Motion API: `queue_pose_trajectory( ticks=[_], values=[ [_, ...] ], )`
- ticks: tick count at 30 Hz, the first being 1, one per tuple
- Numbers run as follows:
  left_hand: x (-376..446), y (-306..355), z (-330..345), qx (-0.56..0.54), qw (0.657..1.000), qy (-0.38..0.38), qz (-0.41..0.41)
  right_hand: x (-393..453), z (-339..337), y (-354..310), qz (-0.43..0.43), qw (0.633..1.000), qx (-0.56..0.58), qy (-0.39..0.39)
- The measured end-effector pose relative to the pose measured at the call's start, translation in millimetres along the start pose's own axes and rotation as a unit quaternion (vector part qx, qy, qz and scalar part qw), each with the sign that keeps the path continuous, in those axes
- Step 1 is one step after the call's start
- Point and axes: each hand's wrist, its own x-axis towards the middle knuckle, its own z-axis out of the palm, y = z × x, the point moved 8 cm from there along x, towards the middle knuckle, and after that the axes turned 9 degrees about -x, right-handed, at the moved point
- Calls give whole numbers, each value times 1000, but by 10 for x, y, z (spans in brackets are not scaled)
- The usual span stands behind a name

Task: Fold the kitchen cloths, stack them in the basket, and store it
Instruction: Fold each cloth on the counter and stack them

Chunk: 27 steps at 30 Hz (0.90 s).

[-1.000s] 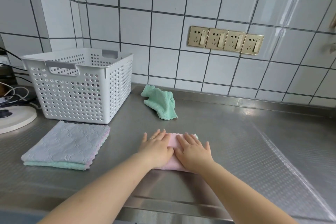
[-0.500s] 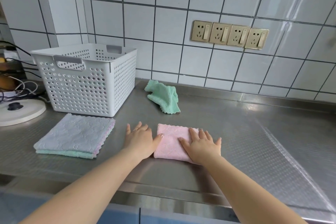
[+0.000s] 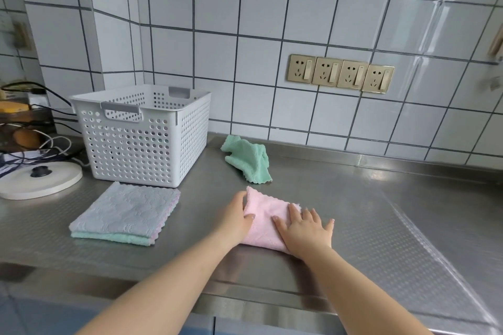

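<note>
A folded pink cloth (image 3: 265,219) lies on the steel counter in front of me. My left hand (image 3: 236,216) grips its left edge, thumb on top and fingers tucked beneath, and that edge is lifted slightly. My right hand (image 3: 303,228) presses flat on the cloth's right side with fingers spread. To the left sits a stack of folded cloths (image 3: 123,213), grey on top and green below. A crumpled green cloth (image 3: 249,159) lies near the wall. The white perforated basket (image 3: 141,139) stands behind the stack.
A round white lid with a black knob (image 3: 38,178) and tangled cables (image 3: 35,144) sit at the far left. The steel counter (image 3: 381,212) runs to the right under a tiled wall with a row of sockets (image 3: 340,73). The counter's front edge is close to me.
My left hand slid off the cloth's top to its left edge and took hold of it, lifting the edge. My right hand stayed pressed on the right side. The camera tilted up.
</note>
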Motion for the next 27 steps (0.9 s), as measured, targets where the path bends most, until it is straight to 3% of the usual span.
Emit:
queue_pose_trajectory(
  ticks=[4, 6, 10, 14, 17, 27],
  values=[
    [-31, 109, 7, -114, 993, -8, 32, -9, -73, -16, -8, 999, 43, 25],
    [-61, 189, -99, -154, 986, -2, 69, -31, -195, -53, -31, 983, 173, 51],
    [-108, 228, -584, -174, 977, 46, 112, -55, -399, -192, -58, 909, 409, 55],
    [-130, 5, -1134, -169, 975, 91, 111, -109, -409, -618, -79, 817, 569, -50],
    [-183, -209, -1571, -141, 979, 114, 89, -168, -477, -1085, -101, 791, 595, -98],
    [-261, -980, -2625, -99, 989, 107, -20, -254, -423, -2402, -152, 796, 563, -160]
  ],
)
